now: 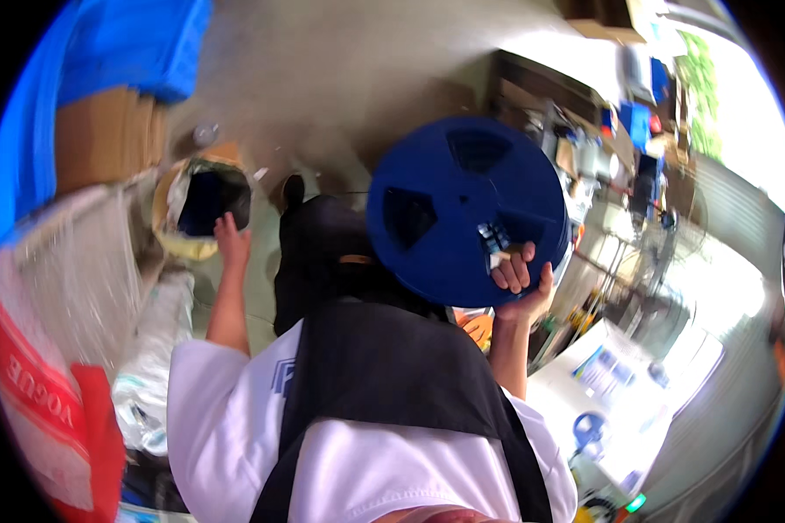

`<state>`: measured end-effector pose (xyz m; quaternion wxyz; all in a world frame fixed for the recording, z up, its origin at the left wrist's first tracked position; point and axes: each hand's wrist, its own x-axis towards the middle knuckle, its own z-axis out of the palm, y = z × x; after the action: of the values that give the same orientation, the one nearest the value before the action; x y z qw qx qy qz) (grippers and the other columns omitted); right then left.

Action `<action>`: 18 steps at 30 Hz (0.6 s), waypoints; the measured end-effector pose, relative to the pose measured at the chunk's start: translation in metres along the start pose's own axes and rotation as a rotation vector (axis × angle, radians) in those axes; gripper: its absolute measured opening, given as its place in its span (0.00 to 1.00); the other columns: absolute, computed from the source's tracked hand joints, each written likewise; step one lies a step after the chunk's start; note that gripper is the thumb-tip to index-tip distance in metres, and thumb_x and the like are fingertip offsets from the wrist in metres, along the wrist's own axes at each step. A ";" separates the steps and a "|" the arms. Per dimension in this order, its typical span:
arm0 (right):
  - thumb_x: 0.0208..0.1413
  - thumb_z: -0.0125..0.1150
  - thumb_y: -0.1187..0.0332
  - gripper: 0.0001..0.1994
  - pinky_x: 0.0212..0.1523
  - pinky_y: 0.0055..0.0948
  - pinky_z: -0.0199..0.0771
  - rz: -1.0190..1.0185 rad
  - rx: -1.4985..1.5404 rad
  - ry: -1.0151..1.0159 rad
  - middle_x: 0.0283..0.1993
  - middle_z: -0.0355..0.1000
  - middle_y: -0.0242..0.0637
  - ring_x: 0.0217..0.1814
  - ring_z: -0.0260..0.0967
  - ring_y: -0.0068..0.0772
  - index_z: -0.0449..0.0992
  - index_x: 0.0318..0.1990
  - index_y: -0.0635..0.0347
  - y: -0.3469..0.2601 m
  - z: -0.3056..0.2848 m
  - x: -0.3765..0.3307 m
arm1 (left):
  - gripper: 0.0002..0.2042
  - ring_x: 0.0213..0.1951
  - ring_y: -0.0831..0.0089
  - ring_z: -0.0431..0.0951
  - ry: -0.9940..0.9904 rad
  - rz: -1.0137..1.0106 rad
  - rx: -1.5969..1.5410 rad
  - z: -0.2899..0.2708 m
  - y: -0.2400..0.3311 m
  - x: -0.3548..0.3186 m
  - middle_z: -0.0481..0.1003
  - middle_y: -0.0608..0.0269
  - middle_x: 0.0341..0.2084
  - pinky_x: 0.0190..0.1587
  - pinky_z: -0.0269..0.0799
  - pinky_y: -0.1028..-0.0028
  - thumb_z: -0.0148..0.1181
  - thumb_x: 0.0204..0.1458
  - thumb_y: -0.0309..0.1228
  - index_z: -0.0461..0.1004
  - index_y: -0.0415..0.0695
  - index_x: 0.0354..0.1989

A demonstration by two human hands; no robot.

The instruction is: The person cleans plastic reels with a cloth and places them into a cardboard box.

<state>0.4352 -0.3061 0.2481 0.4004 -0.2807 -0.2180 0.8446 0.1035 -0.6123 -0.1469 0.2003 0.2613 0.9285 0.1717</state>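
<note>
A large round dark-blue plastic reel (449,253) with wedge-shaped openings is held up in front of my body on the right. My right hand (516,283) grips it near the rim, with fingers reaching through one of the openings. Some small pale and dark pieces show in that same opening, too blurred to name. My left hand (233,240) is empty, its fingers stretched out by the near edge of a lined bin (170,231). The inside of the bin looks dark.
Brown cardboard boxes (105,139) and blue bins (135,44) stand at the far left. Plastic-wrapped goods (83,279) and a red-and-white sack (44,383) lie nearer. To the right are a white table (619,392), a fan (672,235) and cluttered shelving (549,96).
</note>
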 end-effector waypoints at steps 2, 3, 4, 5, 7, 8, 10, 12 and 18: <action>0.57 0.52 0.56 0.14 0.23 0.22 0.55 -0.099 0.152 -0.105 0.15 0.52 0.22 0.15 0.50 0.16 0.60 0.36 0.56 -0.010 -0.017 -0.012 | 0.36 0.61 0.45 0.56 -0.005 0.100 -0.052 -0.027 0.032 0.028 0.55 0.39 0.61 0.62 0.53 0.58 0.61 0.48 0.33 0.51 0.43 0.65; 0.57 0.53 0.56 0.15 0.23 0.21 0.56 -0.156 0.220 -0.131 0.15 0.53 0.22 0.15 0.52 0.16 0.60 0.35 0.56 -0.013 -0.027 -0.023 | 0.35 0.62 0.49 0.56 -0.040 0.143 -0.070 -0.055 0.069 0.040 0.55 0.40 0.61 0.63 0.52 0.61 0.60 0.49 0.32 0.50 0.42 0.65; 0.57 0.53 0.55 0.15 0.22 0.21 0.56 -0.193 0.295 -0.164 0.15 0.54 0.23 0.15 0.52 0.16 0.60 0.35 0.56 -0.014 -0.035 -0.032 | 0.34 0.63 0.50 0.56 -0.025 0.238 -0.103 -0.078 0.100 0.049 0.55 0.42 0.61 0.64 0.52 0.63 0.59 0.50 0.31 0.50 0.41 0.65; 0.57 0.53 0.55 0.15 0.22 0.21 0.56 -0.227 0.371 -0.197 0.15 0.54 0.23 0.15 0.53 0.16 0.60 0.34 0.55 -0.014 -0.044 -0.043 | 0.33 0.63 0.52 0.56 -0.014 0.328 -0.132 -0.098 0.132 0.053 0.55 0.44 0.62 0.64 0.52 0.64 0.58 0.51 0.30 0.50 0.41 0.65; 0.57 0.53 0.54 0.15 0.21 0.20 0.56 -0.297 0.477 -0.222 0.15 0.56 0.23 0.15 0.55 0.16 0.60 0.33 0.55 -0.006 -0.051 -0.059 | 0.34 0.63 0.51 0.55 0.028 0.621 -0.209 -0.139 0.205 0.058 0.55 0.44 0.62 0.64 0.51 0.62 0.58 0.50 0.29 0.50 0.41 0.65; 0.57 0.53 0.54 0.15 0.20 0.20 0.56 -0.326 0.514 -0.219 0.15 0.56 0.23 0.15 0.55 0.16 0.60 0.33 0.55 -0.002 -0.056 -0.064 | 0.34 0.64 0.51 0.54 0.032 0.756 -0.224 -0.154 0.243 0.055 0.55 0.45 0.62 0.65 0.51 0.62 0.58 0.49 0.29 0.50 0.41 0.65; 0.58 0.53 0.53 0.16 0.20 0.19 0.56 -0.377 0.582 -0.223 0.15 0.57 0.24 0.15 0.55 0.17 0.59 0.32 0.54 0.005 -0.067 -0.076 | 0.33 0.64 0.54 0.54 0.029 1.104 -0.173 -0.178 0.311 0.038 0.56 0.49 0.62 0.65 0.50 0.61 0.59 0.48 0.29 0.53 0.44 0.64; 0.58 0.52 0.54 0.15 0.20 0.19 0.56 -0.418 0.606 -0.214 0.15 0.57 0.24 0.15 0.56 0.17 0.59 0.32 0.54 0.004 -0.077 -0.085 | 0.32 0.65 0.58 0.55 0.029 1.520 -0.046 -0.192 0.371 0.015 0.58 0.55 0.62 0.66 0.49 0.60 0.59 0.47 0.29 0.57 0.48 0.63; 0.58 0.54 0.55 0.15 0.20 0.18 0.55 -0.580 0.678 -0.172 0.15 0.58 0.24 0.15 0.55 0.16 0.59 0.32 0.55 0.043 -0.099 -0.081 | 0.18 0.63 0.68 0.60 -0.241 1.895 0.192 -0.173 0.419 0.018 0.66 0.67 0.57 0.66 0.53 0.60 0.55 0.48 0.27 0.71 0.56 0.50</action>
<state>0.5182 -0.3817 0.1732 0.6702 0.0103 -0.0313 0.7414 0.1844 -0.3026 0.1745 0.0502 0.9347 0.3146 0.1576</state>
